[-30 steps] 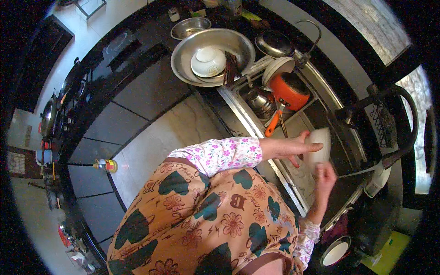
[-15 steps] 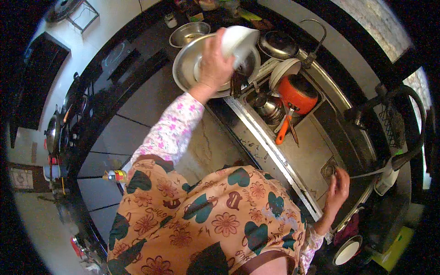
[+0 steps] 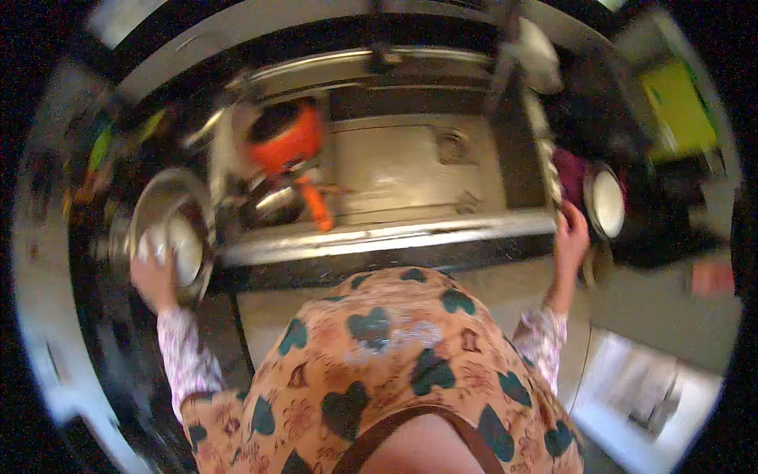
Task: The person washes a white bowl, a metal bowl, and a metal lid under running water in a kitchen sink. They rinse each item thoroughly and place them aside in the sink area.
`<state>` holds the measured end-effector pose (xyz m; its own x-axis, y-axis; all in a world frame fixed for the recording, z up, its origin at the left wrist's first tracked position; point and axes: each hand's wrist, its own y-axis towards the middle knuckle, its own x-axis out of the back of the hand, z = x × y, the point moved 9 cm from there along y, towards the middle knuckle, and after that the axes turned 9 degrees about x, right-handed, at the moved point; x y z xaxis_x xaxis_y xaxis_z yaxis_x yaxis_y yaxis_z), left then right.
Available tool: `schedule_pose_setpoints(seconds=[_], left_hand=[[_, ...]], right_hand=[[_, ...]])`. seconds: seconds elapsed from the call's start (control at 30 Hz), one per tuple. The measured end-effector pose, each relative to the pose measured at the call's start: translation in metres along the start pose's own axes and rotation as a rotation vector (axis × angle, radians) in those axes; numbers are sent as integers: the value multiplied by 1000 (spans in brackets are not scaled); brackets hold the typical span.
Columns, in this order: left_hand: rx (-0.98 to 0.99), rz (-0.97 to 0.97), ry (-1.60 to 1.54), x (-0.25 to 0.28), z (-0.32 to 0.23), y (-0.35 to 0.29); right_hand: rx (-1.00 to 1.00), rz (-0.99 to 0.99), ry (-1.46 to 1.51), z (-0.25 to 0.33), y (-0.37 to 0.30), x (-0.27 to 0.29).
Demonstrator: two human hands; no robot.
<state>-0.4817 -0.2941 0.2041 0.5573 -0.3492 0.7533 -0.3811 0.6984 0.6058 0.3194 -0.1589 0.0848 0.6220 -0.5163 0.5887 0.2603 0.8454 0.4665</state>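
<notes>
My left hand (image 3: 155,278) grips a white bowl (image 3: 186,251) low inside a wide steel basin (image 3: 170,183), left of the sink. Motion blur softens its fingers. My right hand (image 3: 572,241) is at the sink's right front corner, fingers stretched forward, with nothing visible in them. Just beyond its fingertips lies a maroon cloth (image 3: 570,172), and right of them stands a round, pale-topped dish (image 3: 607,204). Whether the fingertips touch the cloth is too blurred to tell.
In the left part of the sink (image 3: 395,162) an orange pot (image 3: 288,142) with an orange handle lies tilted beside a shiny steel vessel (image 3: 275,202). A drain (image 3: 452,146) shows at the right. Beyond the cloth is a yellow-green panel (image 3: 677,107).
The view has swung right, so the sink now lies straight ahead. My left hand has lowered the white bowl into the basin. My right hand has left the sink's drain area for its right edge.
</notes>
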Motion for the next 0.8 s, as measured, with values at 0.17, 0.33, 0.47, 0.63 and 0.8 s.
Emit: schedule_pose_setpoints(seconds=[0.17, 0.33, 0.47, 0.63, 0.8], left_hand=[[-17, 203, 186, -13, -23, 1], [-66, 210, 159, -54, -8, -5], [110, 395, 160, -56, -9, -4], [166, 128, -23, -27, -17, 17], [125, -139, -384, 61, -99, 15]], right_hand=[[108, -114, -551, -24, 8, 66], [90, -54, -837, -45, 29, 92], [47, -14, -843, -91, 56, 98], [-59, 230, -639, -135, 84, 77], [54, 227, -788, -120, 94, 83]])
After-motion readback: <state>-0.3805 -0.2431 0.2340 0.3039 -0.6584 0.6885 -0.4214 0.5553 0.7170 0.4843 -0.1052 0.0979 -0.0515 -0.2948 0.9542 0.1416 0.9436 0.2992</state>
